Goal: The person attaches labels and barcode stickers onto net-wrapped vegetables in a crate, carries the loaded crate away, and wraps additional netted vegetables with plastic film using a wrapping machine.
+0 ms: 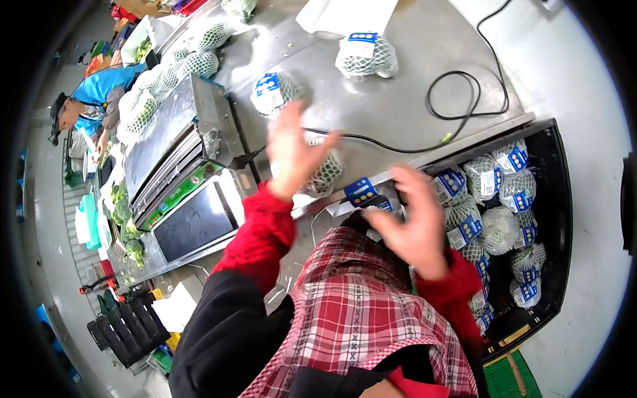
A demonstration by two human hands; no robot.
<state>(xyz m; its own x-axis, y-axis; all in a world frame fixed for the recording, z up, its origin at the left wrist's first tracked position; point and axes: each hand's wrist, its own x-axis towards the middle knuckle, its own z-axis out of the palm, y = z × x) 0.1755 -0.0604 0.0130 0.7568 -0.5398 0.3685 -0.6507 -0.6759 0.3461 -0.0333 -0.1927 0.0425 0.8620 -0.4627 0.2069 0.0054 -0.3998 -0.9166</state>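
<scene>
My left hand [295,149] is over the metal table [411,99], its fingers apart, just above a net-wrapped item [325,174] near the table's edge. Whether it touches that item cannot be made out. Nearer the crate, my right hand [415,222] has thumb and fingers spread with nothing between them. Between the hands, blue-and-white labels [360,192] lie at the table's edge. Two more netted items with blue labels, one [275,93] beyond my left hand and another [367,56] farther back, rest on the table.
A black crate [563,199] holding several netted, labelled items stands at the right. A black cable [388,147] loops across the table. At the left are a machine with a dark panel [192,222], piled netted items [199,64], broccoli [135,252] and a person in blue [99,89].
</scene>
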